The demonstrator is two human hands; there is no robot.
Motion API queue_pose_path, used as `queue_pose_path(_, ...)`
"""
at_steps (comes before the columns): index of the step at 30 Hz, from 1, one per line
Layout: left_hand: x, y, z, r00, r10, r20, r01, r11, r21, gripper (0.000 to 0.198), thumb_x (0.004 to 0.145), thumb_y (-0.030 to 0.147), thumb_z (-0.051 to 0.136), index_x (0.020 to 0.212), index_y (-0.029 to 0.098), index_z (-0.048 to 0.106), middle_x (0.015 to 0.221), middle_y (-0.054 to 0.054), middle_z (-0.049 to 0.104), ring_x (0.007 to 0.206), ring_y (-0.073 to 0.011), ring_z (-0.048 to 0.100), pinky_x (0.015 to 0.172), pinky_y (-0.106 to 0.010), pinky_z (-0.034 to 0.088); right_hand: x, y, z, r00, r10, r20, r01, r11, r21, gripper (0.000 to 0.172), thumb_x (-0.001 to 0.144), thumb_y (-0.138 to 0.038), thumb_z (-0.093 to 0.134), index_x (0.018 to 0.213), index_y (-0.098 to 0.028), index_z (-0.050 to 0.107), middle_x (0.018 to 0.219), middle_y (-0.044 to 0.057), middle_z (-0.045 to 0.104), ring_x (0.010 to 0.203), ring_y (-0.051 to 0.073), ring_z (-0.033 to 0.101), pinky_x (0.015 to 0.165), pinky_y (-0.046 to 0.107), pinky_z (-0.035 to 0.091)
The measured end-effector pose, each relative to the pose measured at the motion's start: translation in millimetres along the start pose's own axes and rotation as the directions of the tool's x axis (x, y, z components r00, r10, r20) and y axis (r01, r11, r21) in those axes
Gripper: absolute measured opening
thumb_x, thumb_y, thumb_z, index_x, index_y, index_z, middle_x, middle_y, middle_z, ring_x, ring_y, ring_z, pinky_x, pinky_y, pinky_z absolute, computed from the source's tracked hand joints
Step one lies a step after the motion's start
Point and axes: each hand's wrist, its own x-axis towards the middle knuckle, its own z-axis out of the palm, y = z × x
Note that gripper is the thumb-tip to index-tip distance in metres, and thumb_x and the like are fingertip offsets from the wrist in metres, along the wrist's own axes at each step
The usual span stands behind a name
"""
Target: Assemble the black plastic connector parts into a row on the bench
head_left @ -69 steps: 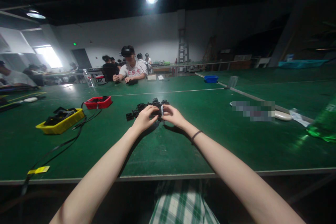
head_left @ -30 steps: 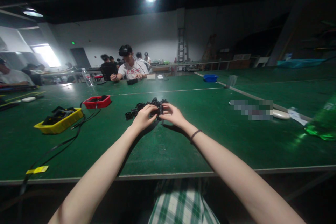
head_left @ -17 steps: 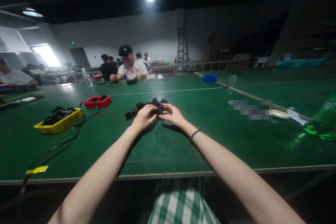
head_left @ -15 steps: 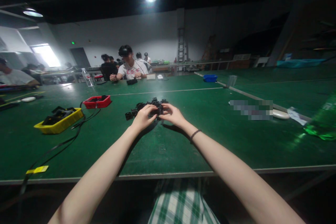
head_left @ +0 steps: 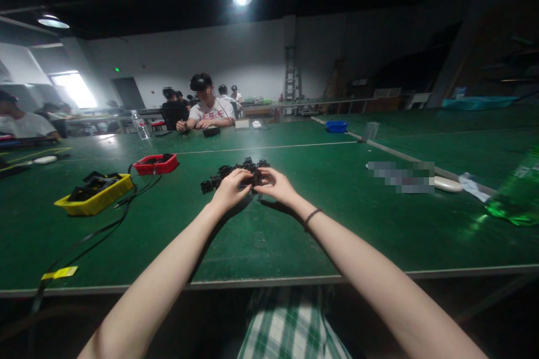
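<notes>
Both my arms reach out over the green table (head_left: 261,235). My left hand (head_left: 229,190) and my right hand (head_left: 278,186) meet fingertip to fingertip, curled round a small black part (head_left: 251,179) held just above the tabletop. Right behind them lies a pile of small black parts (head_left: 229,171), spreading off to the left. A dark band circles my right wrist. What exactly the fingers pinch is too small to make out.
A yellow tray (head_left: 95,193) with black pieces and a red tray (head_left: 156,164) stand at the left, with black cables (head_left: 105,224) trailing toward the near edge. A green bottle (head_left: 516,196) stands far right. A blue bin (head_left: 338,126) sits farther back. Other people sit at the far side.
Hardly anything has moved; my hands stay together at the pile. The white sliver that showed between my fingers 2.3 s ago is out of sight now.
</notes>
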Motion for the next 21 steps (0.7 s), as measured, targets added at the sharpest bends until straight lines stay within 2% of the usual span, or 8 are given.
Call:
queue_pose_path(10,-0.2,0.6,1.0,0.999,0.033,0.003,-0.033,0.999,0.002,0.017,0.081,0.015,0.059,0.099,0.016,0.061,0.102,-0.010,0.064,0.098,-0.0218,0.063,0.087,-0.039,0.054,0.2,-1.9,0.7,1.000,-0.006,-0.023,0.006,1.000,-0.022,0.057,0.059,-0.022,0.080,0.113,-0.018,0.060,0.112,0.011,0.065,0.093,0.021,0.066,0.090,0.044,0.052)
queue_pose_path(21,-0.2,1.9,0.3,1.000,0.028,0.002,-0.028,1.000,-0.007,0.019,0.081,0.013,0.058,0.099,0.017,0.062,0.103,-0.010,0.065,0.099,-0.0217,0.064,0.088,-0.039,0.054,1.1,-0.4,0.5,1.000,0.022,-0.018,-0.022,1.000,0.006,0.058,0.058,-0.019,0.081,0.112,-0.020,0.059,0.113,0.009,0.064,0.092,0.019,0.066,0.088,0.039,0.053)
